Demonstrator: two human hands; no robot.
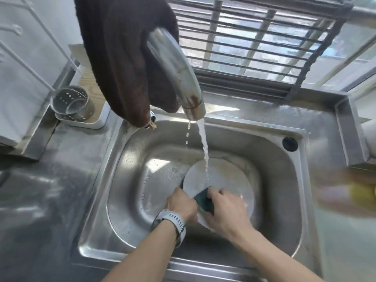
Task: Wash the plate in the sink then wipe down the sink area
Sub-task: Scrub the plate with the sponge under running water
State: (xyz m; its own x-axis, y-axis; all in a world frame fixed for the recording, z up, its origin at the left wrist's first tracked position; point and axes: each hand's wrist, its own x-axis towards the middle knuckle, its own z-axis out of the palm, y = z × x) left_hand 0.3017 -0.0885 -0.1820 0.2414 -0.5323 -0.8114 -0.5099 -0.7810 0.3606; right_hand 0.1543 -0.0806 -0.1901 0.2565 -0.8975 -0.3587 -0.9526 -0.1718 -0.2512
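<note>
A white plate (219, 176) lies tilted in the steel sink (274, 190), under water running from the tap (177, 74). My left hand (180, 204), with a grey watch on the wrist, grips the plate's near left edge. My right hand (227, 212) presses a dark green sponge (204, 199) onto the plate's near part. The plate's lower edge is hidden behind both hands.
A dark brown cloth (122, 58) hangs over the tap. A perforated steel utensil holder (71, 102) stands in a white tray at the back left. The steel counter (50, 190) surrounds the sink. A blurred yellow object (360, 192) sits at the right. A barred window (254, 37) is behind.
</note>
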